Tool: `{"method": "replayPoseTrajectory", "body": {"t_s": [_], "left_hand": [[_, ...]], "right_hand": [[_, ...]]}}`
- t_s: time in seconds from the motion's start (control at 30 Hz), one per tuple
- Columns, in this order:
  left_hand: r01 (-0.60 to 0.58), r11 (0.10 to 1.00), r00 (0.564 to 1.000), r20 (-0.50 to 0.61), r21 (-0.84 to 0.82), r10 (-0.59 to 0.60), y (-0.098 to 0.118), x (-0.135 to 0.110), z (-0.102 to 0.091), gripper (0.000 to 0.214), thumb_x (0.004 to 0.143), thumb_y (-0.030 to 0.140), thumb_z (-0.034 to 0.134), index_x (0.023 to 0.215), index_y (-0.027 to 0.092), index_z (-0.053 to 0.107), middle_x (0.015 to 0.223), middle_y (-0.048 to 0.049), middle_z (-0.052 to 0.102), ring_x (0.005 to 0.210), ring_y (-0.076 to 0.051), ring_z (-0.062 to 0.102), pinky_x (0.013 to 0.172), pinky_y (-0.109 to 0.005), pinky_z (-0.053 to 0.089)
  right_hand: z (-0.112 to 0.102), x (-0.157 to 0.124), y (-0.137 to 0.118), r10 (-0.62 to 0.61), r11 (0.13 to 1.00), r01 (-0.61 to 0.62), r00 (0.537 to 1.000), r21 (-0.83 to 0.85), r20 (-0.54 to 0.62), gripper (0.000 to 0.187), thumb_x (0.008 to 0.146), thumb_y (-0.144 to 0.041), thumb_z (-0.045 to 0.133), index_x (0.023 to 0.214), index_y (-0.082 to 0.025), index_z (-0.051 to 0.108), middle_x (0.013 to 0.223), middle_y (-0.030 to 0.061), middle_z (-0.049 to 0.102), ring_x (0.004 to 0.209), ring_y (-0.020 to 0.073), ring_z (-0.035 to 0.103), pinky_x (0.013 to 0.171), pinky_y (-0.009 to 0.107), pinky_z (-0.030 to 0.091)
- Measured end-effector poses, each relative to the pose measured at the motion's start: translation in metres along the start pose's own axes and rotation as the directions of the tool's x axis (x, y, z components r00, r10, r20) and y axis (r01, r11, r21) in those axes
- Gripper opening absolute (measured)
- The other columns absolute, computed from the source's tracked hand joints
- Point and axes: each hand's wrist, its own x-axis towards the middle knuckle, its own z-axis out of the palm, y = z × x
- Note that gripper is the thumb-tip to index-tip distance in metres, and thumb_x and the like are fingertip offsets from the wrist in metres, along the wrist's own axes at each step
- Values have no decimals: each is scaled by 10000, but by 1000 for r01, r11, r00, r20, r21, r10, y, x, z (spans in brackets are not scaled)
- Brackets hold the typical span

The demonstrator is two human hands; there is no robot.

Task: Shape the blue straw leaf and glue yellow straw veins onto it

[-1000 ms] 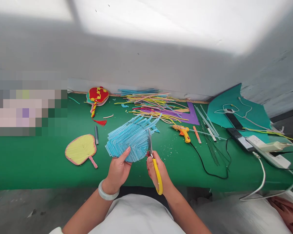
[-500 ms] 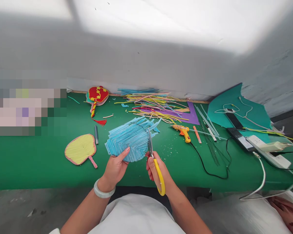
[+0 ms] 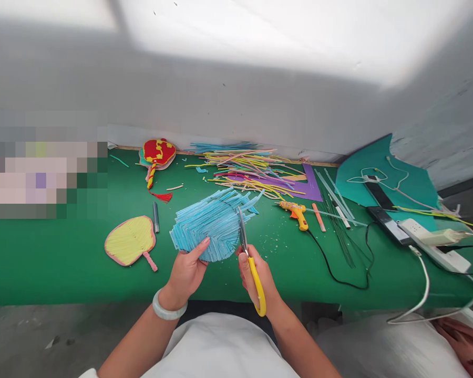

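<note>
My left hand (image 3: 187, 271) grips the near edge of a flat blue piece made of glued straws (image 3: 207, 226), holding it just above the green table (image 3: 63, 252). My right hand (image 3: 256, 275) is closed on yellow-handled scissors (image 3: 249, 257). Their blades point away from me and sit against the right edge of the blue straw piece, where loose straw ends stick out.
A yellow fan (image 3: 130, 240) lies to the left, a red and yellow fan (image 3: 157, 153) at the back. Loose coloured straws (image 3: 248, 170) pile up behind. A glue gun (image 3: 297, 213) with black cord, a teal sheet (image 3: 382, 176), a phone (image 3: 388, 223) and a power strip (image 3: 435, 241) are to the right.
The blue straw piece has been turned slightly and drawn nearer. The scissors have stayed at its right edge, and my left wrist has shifted a little to the left.
</note>
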Motion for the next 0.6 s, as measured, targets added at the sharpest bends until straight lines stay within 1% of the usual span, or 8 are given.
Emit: {"method": "replayPoseTrajectory", "body": {"t_s": [0.1,0.2,0.33,0.6], "left_hand": [[5,1000,1000,-6,-11,-5,0,-1,2,706,704,207,824,1351,300,558,1308,-29,658,1261,-286,567,1113,-434,437],[6,1000,1000,-7,-16,-6,1,-1,3,707,702,203,824,1350,300,560,1309,-29,657,1260,-282,568,1114,-427,437],[3,1000,1000,15,-13,-2,1,-2,4,705,709,212,820,1356,303,555,1320,-30,650,1270,-282,559,1122,-424,428],[-2,1000,1000,21,-21,2,1,-2,3,691,715,209,815,1349,320,563,1337,-27,637,1284,-288,547,1109,-434,447]], "right_hand": [[-1,0,5,0,999,-2,999,42,46,479,906,-685,400,955,-219,502,595,-82,361,464,74,324,408,181,283],[0,1,7,3,999,-5,999,40,32,467,910,-676,409,951,-220,505,589,-86,358,462,74,330,409,181,281],[2,1,7,4,999,-4,1000,33,13,462,908,-675,415,917,-221,499,571,-95,337,443,68,300,403,185,270],[1,1,7,-32,999,32,999,11,4,435,921,-642,429,918,-214,504,564,-93,352,448,66,311,410,185,267]]}}
